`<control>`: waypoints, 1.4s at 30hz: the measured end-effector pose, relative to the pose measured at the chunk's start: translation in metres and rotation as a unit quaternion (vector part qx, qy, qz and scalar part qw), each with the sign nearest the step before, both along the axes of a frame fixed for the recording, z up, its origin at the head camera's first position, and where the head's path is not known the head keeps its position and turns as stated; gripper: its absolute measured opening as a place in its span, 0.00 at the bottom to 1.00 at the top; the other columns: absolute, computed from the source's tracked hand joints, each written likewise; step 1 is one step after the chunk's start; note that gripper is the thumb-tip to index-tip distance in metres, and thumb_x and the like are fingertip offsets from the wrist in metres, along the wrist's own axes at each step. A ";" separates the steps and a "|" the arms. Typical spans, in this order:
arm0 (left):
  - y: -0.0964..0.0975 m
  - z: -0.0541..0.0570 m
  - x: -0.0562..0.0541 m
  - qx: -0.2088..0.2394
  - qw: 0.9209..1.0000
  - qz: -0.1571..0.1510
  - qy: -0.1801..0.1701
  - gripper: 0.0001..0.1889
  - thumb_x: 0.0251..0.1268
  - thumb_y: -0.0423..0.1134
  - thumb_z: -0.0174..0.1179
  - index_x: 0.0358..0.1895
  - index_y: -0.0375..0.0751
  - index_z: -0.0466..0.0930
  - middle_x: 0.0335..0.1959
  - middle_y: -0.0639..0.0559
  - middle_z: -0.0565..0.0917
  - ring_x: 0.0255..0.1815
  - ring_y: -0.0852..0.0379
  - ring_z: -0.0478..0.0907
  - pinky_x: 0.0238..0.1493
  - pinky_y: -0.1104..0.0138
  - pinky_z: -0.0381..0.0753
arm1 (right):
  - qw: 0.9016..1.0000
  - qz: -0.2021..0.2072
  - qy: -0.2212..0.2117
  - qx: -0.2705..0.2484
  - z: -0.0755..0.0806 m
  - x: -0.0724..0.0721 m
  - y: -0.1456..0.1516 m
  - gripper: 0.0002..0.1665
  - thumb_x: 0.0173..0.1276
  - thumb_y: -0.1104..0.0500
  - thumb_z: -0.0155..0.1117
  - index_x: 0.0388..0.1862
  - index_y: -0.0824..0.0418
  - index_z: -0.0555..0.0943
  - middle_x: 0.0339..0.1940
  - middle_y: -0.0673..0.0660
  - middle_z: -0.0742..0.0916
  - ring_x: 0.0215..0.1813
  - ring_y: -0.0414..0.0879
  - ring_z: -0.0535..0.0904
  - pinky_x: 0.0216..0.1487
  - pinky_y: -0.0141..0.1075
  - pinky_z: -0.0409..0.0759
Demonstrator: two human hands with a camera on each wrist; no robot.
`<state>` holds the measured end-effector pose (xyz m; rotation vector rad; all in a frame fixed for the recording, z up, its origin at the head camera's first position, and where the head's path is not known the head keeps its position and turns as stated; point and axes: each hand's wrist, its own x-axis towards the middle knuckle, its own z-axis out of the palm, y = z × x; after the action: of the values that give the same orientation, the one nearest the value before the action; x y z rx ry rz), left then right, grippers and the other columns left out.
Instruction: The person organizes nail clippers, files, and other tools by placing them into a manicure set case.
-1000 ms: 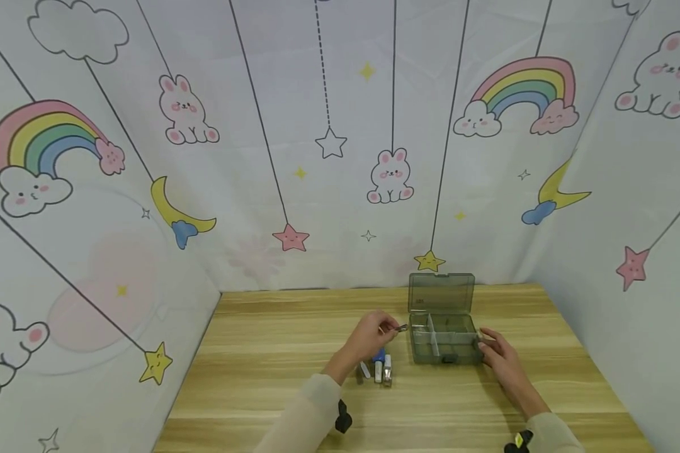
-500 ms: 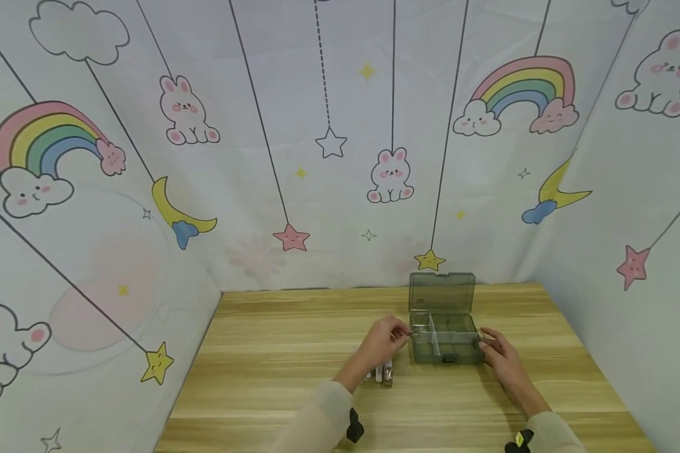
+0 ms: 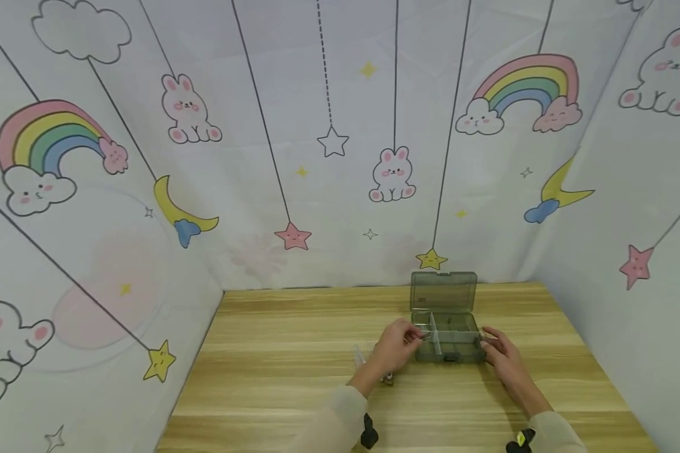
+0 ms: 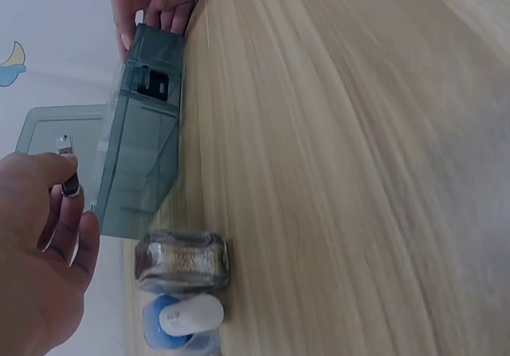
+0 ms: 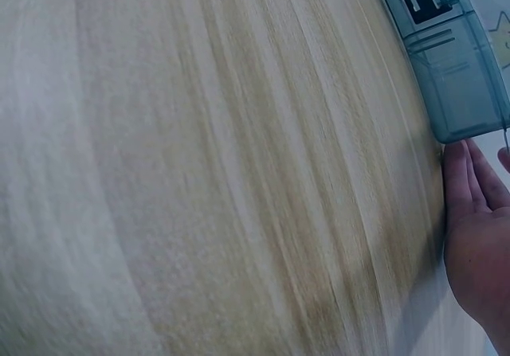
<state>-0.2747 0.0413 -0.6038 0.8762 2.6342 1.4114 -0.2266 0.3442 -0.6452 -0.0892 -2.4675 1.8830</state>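
Observation:
In the head view my left hand [image 3: 398, 347] is over the left compartments of a translucent grey-green divided box [image 3: 463, 352]. Its thumb and fingertips pinch a small metal nail clipper [image 4: 71, 185], which the left wrist view shows held in front of the box. The box's lid [image 3: 443, 292] stands raised at the back. My right hand [image 3: 505, 360] rests against the box's right end; in the right wrist view its fingers [image 5: 458, 177] lie straight along that wall. The dividers are in plain sight from above, while the left front corner is partly covered by my left hand.
Left of the box, partly behind my left forearm, small items lie on the wooden table [image 3: 272, 352]. Among them are a clear glass bottle [image 4: 183, 262] and a blue item with a white cap [image 4: 191, 314]. A patterned cloth wall [image 3: 340, 251] rises behind the table.
My left hand has carried the nail clipper rightward, from beside the box to over its left compartments. The right hand has stayed at the box's right end.

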 end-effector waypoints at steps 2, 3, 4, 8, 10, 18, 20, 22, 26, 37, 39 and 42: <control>0.005 0.000 0.001 -0.002 1.000 0.008 0.003 0.04 0.77 0.34 0.65 0.48 0.40 0.86 0.43 0.55 0.81 0.41 0.70 0.78 0.44 0.76 0.81 | 1.000 0.002 -0.002 -0.002 -0.001 0.000 0.002 0.32 0.89 0.58 0.49 0.83 0.69 0.58 0.74 0.78 0.72 0.56 0.24 0.74 0.52 0.29 0.81; 0.008 0.000 0.002 -0.002 1.000 0.012 0.006 0.04 0.77 0.33 0.65 0.47 0.40 0.86 0.43 0.54 0.81 0.40 0.69 0.78 0.44 0.76 0.81 | 1.000 0.002 -0.003 -0.002 -0.001 0.000 0.003 0.32 0.89 0.58 0.49 0.84 0.69 0.57 0.75 0.78 0.71 0.56 0.23 0.74 0.52 0.29 0.81; 0.010 -0.001 0.002 -0.002 1.000 0.015 0.008 0.03 0.77 0.33 0.65 0.47 0.40 0.87 0.43 0.54 0.81 0.40 0.70 0.77 0.44 0.76 0.81 | 1.000 0.002 -0.003 -0.003 -0.002 0.000 0.003 0.32 0.89 0.58 0.49 0.84 0.69 0.57 0.75 0.78 0.72 0.56 0.23 0.74 0.52 0.29 0.81; 0.017 -0.005 0.004 0.000 1.000 0.027 0.016 0.02 0.75 0.33 0.67 0.45 0.40 0.87 0.41 0.54 0.81 0.38 0.71 0.76 0.42 0.77 0.81 | 1.000 0.000 0.003 -0.004 -0.003 0.001 0.003 0.31 0.89 0.59 0.49 0.83 0.69 0.59 0.74 0.78 0.72 0.55 0.24 0.74 0.52 0.28 0.81; 0.019 -0.007 0.004 -0.001 0.999 0.033 0.017 0.02 0.74 0.33 0.67 0.45 0.40 0.87 0.40 0.54 0.81 0.37 0.71 0.76 0.42 0.77 0.80 | 1.000 -0.002 0.004 -0.004 -0.003 0.001 0.003 0.31 0.89 0.59 0.49 0.83 0.69 0.59 0.73 0.78 0.73 0.55 0.24 0.75 0.51 0.28 0.81; 0.024 -0.012 0.004 0.001 0.999 0.050 0.011 0.05 0.71 0.30 0.70 0.45 0.42 0.87 0.38 0.55 0.81 0.36 0.70 0.77 0.41 0.76 0.81 | 1.000 -0.006 0.003 -0.007 -0.003 0.001 0.002 0.31 0.88 0.58 0.50 0.83 0.69 0.59 0.73 0.79 0.73 0.54 0.23 0.74 0.51 0.28 0.81; 0.024 -0.012 0.004 0.004 0.999 0.050 0.008 0.05 0.71 0.30 0.70 0.44 0.43 0.87 0.38 0.56 0.81 0.36 0.70 0.77 0.41 0.76 0.81 | 1.000 -0.006 0.004 -0.007 -0.003 0.001 0.002 0.31 0.88 0.58 0.50 0.82 0.69 0.60 0.73 0.79 0.73 0.54 0.23 0.75 0.51 0.28 0.81; 0.024 -0.012 0.005 0.005 0.999 0.049 0.007 0.05 0.71 0.30 0.70 0.44 0.44 0.87 0.38 0.56 0.81 0.36 0.70 0.77 0.41 0.76 0.81 | 1.000 -0.005 0.005 -0.007 -0.003 0.001 0.002 0.31 0.88 0.58 0.50 0.82 0.69 0.60 0.73 0.79 0.73 0.55 0.24 0.75 0.51 0.28 0.81; 0.024 -0.012 0.005 0.001 0.999 0.048 0.008 0.04 0.72 0.31 0.69 0.44 0.44 0.86 0.38 0.56 0.80 0.36 0.70 0.77 0.41 0.76 0.81 | 1.000 -0.001 0.008 -0.003 -0.003 0.000 0.002 0.32 0.89 0.56 0.50 0.82 0.69 0.60 0.73 0.79 0.72 0.56 0.25 0.75 0.51 0.27 0.81; 0.012 -0.010 0.005 0.020 0.999 0.040 0.011 0.09 0.69 0.30 0.72 0.49 0.34 0.85 0.44 0.49 0.82 0.43 0.58 0.83 0.47 0.73 0.83 | 1.000 0.002 0.014 0.002 -0.003 0.000 0.001 0.32 0.89 0.55 0.51 0.82 0.69 0.60 0.73 0.79 0.73 0.55 0.22 0.74 0.51 0.26 0.81; 0.007 -0.008 0.004 0.013 0.999 0.037 0.008 0.10 0.70 0.32 0.71 0.50 0.35 0.86 0.45 0.50 0.82 0.44 0.58 0.82 0.47 0.72 0.82 | 1.000 0.000 0.016 0.005 -0.003 0.000 0.001 0.32 0.88 0.55 0.51 0.82 0.69 0.61 0.73 0.79 0.73 0.55 0.23 0.75 0.51 0.27 0.81; -0.004 -0.003 0.001 0.001 1.000 0.030 0.000 0.10 0.72 0.34 0.70 0.52 0.36 0.86 0.46 0.50 0.82 0.46 0.57 0.81 0.49 0.71 0.82 | 1.000 0.000 0.015 0.008 -0.001 0.000 0.001 0.32 0.88 0.55 0.51 0.82 0.69 0.61 0.73 0.78 0.73 0.55 0.24 0.75 0.51 0.27 0.82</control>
<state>-0.2737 0.0373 -0.6071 0.8029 2.6826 1.4264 -0.2266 0.3449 -0.6465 -0.0607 -2.4615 1.8504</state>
